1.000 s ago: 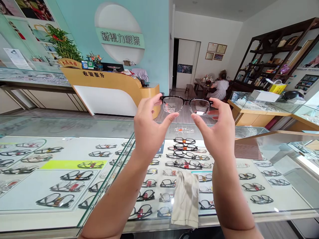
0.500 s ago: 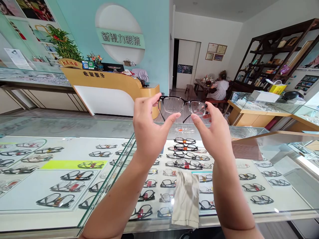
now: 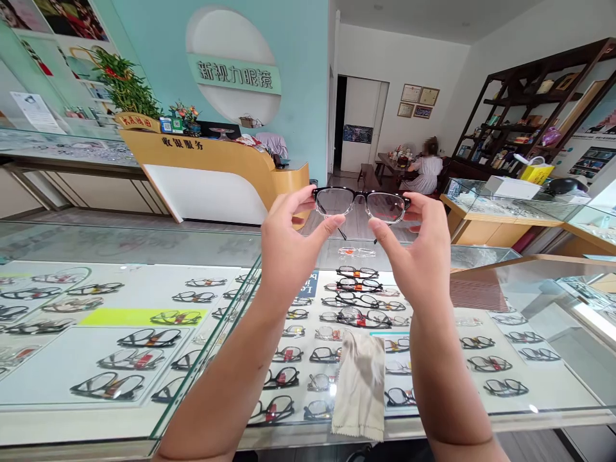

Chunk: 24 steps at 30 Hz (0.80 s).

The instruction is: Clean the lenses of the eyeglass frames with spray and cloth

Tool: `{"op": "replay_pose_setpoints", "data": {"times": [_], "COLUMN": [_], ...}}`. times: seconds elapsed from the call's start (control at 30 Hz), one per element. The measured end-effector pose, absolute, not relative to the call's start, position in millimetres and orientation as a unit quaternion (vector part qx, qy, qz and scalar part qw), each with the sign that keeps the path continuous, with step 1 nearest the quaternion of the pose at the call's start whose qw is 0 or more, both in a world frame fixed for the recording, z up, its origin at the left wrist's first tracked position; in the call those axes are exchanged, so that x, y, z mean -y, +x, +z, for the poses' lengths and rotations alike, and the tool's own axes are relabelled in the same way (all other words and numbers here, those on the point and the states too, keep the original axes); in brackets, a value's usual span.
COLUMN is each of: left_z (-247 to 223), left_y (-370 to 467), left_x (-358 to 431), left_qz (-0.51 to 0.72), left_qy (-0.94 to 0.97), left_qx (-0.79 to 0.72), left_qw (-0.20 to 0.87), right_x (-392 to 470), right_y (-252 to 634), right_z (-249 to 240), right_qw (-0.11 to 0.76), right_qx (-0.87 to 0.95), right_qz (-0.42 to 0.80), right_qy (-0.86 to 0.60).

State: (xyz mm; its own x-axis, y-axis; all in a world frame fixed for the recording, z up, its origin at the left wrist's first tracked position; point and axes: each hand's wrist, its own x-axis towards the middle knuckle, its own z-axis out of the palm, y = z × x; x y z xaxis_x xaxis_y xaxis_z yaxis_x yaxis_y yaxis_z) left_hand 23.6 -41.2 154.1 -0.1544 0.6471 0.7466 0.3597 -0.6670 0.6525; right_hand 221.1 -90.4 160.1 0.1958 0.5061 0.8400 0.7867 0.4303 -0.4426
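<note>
A pair of black-rimmed eyeglasses (image 3: 360,195) with clear lower rims is held up above the glass counter. My left hand (image 3: 296,240) grips its left end, thumb near the lower rim of the lens. At the other end, my right hand (image 3: 416,244) holds the frame between thumb and fingers. The temples fold down behind the lenses. Below the hands, a beige cloth (image 3: 360,388) lies on the counter glass near the front edge. Rows of eyeglasses (image 3: 359,316) show through the glass beneath.
The glass display counter (image 3: 221,359) spans the foreground. Beyond it stand a wood-trimmed reception desk (image 3: 206,186) at the left and another display case (image 3: 505,215) at the right. A person (image 3: 426,170) sits at a table in the back.
The eyeglasses have turned to face more squarely, with both lenses now showing fully. My right hand has moved slightly right. Both hands keep their hold.
</note>
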Motion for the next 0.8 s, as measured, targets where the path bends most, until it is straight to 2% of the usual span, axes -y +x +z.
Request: {"op": "replay_pose_setpoints", "data": {"times": [0.13,0.43,0.6,0.8], "left_z": [152,155,154,153], "left_y": [26,30,30,28], "left_x": [39,50,52,47], "left_qz": [0.654,0.679,0.692,0.703], "left_qy": [0.638,0.623,0.618,0.622], "left_qx": [-0.387,-0.388,-0.373,-0.340], "left_qw": [0.121,0.014,-0.010,-0.059], "right_x": [90,90,90,83], "right_y": [222,221,219,220], "right_z": [161,160,158,154], "right_qw": [0.580,0.566,0.550,0.569], "right_qx": [0.616,0.623,0.630,0.646], "right_qz": [-0.124,-0.081,-0.057,-0.045], "right_qy": [-0.518,-0.533,-0.546,-0.507]}}
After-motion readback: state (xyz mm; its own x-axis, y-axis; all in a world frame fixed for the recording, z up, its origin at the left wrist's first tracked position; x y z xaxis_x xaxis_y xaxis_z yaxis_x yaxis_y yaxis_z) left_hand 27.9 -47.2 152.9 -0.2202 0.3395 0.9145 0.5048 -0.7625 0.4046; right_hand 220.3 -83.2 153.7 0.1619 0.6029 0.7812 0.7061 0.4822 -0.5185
